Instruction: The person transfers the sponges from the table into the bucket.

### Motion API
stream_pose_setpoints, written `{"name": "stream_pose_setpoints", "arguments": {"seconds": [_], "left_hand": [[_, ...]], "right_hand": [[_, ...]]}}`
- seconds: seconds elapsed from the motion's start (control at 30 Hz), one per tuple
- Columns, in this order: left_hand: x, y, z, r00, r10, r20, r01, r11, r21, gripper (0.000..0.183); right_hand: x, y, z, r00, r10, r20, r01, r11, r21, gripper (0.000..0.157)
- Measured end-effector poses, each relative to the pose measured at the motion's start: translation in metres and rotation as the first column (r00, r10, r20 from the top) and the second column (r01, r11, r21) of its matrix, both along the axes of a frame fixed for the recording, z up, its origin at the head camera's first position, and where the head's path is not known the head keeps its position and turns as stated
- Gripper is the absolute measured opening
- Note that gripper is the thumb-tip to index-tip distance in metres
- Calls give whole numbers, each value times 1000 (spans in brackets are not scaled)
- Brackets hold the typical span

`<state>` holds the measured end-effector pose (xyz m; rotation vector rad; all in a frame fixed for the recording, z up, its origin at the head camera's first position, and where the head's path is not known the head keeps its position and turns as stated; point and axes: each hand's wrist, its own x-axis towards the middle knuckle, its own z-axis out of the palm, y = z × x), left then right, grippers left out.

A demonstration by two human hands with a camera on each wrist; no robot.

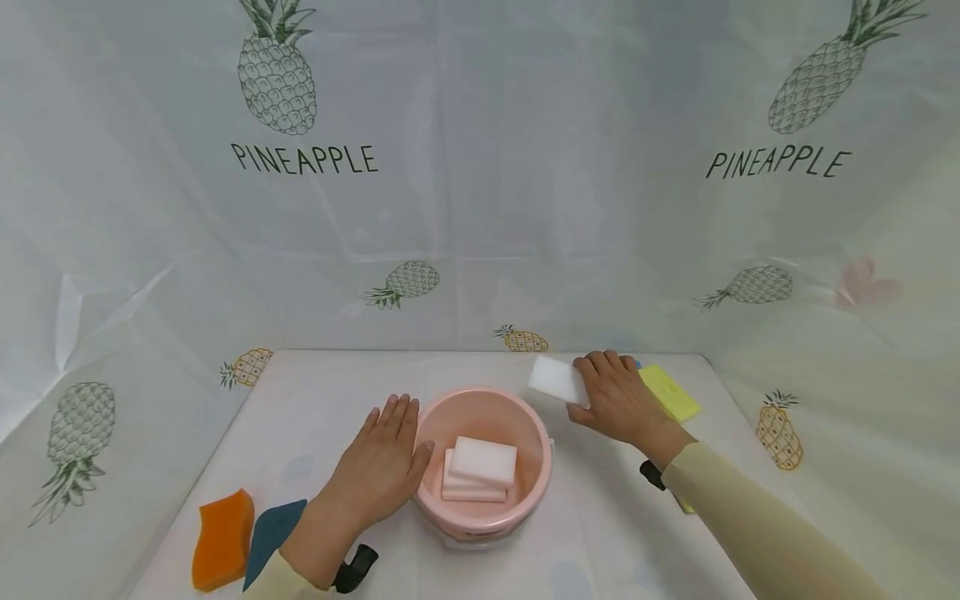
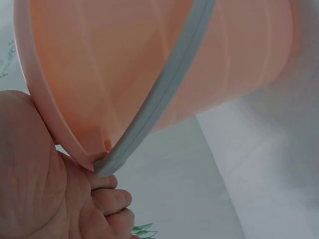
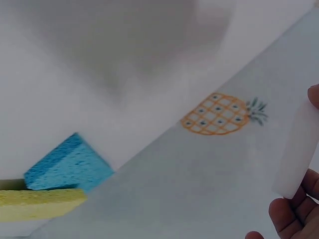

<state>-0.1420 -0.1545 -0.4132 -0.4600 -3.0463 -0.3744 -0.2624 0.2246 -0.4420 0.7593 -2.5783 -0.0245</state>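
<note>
A pink bucket (image 1: pixel 480 410) stands in the middle of the table, with two white sponges (image 1: pixel 484 461) stacked loosely inside it. My left hand (image 1: pixel 378 471), fingers straight, rests against the bucket's left rim. Up close in the left wrist view, the palm side of that hand lies at the rim by the grey bucket handle (image 2: pixel 159 94). To the right of the bucket and toward the back, my right hand (image 1: pixel 618 400) pinches another white sponge (image 1: pixel 555 380) between thumb and fingers. The right wrist view shows that white sponge (image 3: pixel 298 149) edge-on, raised off the table.
At the table's left lie an orange sponge (image 1: pixel 222 542) and a dark teal piece (image 1: pixel 272 532), partly behind my left forearm. A yellow sponge (image 1: pixel 671 393) and a blue sponge (image 3: pixel 75 162) lie at right, partly hidden. A pineapple-printed sheet (image 1: pixel 525 225) surrounds the table's back and sides.
</note>
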Motion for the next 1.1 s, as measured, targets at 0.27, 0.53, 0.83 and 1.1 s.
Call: {"name": "stream_pose_setpoints", "arguments": {"seconds": [0.27, 0.53, 0.83, 1.1], "left_hand": [[2, 2, -4, 999, 13, -34, -14, 1000, -8, 70], [1, 2, -5, 999, 4, -48, -5, 1000, -20, 72], [-2, 3, -5, 1000, -15, -19, 15, 1000, 4, 71], [-2, 3, -7, 1000, -12, -9, 12, 1000, 15, 72]], "right_hand": [[19, -30, 35, 998, 62, -10, -63, 993, -96, 60], [43, -67, 55, 983, 172, 66, -166, 983, -82, 62], [56, -98, 47, 953, 235, 191, -237, 971, -12, 57], [55, -110, 40, 941, 234, 244, -257, 964, 66, 55]]}}
